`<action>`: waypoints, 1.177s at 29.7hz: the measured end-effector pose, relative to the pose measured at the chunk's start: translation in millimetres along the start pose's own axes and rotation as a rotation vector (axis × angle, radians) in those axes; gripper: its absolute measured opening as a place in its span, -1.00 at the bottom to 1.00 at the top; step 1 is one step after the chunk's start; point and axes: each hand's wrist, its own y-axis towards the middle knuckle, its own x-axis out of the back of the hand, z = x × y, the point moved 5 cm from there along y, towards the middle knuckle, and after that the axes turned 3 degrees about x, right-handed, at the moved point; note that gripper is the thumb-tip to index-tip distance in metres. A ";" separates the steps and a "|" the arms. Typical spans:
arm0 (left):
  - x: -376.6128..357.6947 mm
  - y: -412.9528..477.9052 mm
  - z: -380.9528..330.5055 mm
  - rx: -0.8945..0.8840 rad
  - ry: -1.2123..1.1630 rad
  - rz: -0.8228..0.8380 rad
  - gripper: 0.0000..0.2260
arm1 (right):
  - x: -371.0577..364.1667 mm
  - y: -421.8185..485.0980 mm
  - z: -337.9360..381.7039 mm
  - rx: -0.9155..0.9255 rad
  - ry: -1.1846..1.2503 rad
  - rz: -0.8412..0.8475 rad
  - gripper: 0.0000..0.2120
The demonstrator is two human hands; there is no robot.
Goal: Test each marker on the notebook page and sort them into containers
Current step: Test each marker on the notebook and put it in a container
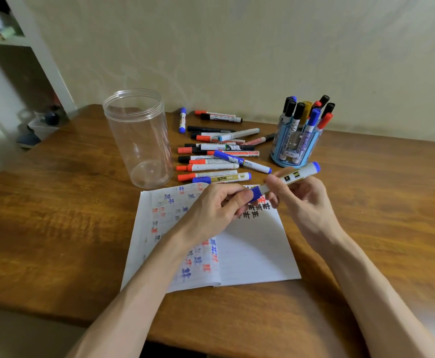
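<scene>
While both hands were raised above the open notebook, they shared one white plastic marker (295,175) with a blue cap and a blue butt end, tilted up to the right. The left hand (216,210) pinched the blue cap end between thumb and curled fingers. The right hand (300,200) gripped the barrel between thumb and fingers. The barrel carried a gold-and-black label, too blurred to read. The white lined paper notebook (252,251) lay open on the brown wooden bench (56,228), its pages scattered with red, blue and black test marks shaped like the character 井. Beyond it lay a heap of loose red-, blue- and black-capped markers (216,153), their printed labels too small to read. A tall clear plastic jar (137,140) stood upright left of the heap. A pale blue cartoon-printed pen holder (288,157) stood to the right, packed with upright markers, its lettering illegible.
</scene>
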 end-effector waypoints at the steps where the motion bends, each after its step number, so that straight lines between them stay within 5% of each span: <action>1: 1.5 0.0 1.1 -0.003 0.017 -0.018 -0.72 | -2.6 -0.1 -1.2 -0.016 0.020 -0.010 -0.76; 7: 12.1 -4.0 12.0 -0.033 0.185 -0.167 -0.77 | -23.6 -5.2 -10.2 -0.119 0.081 -0.089 -0.75; 13: 9.2 -5.4 6.7 -0.033 0.151 -0.104 -0.87 | -18.7 -4.6 -7.3 -0.107 0.076 -0.054 -0.76; 21: 7.6 -4.0 0.2 -0.032 0.106 -0.080 -0.77 | -13.7 -3.2 -5.6 -0.092 0.063 -0.011 -0.76; 25: 9.7 -4.4 2.8 -0.012 0.082 -0.102 -0.90 | -16.7 -3.7 -9.8 -0.136 0.137 0.011 -0.76; 35: 11.1 -5.2 3.2 -0.071 0.345 -0.188 -0.67 | -30.5 -6.5 -9.0 -0.112 0.081 -0.131 -0.78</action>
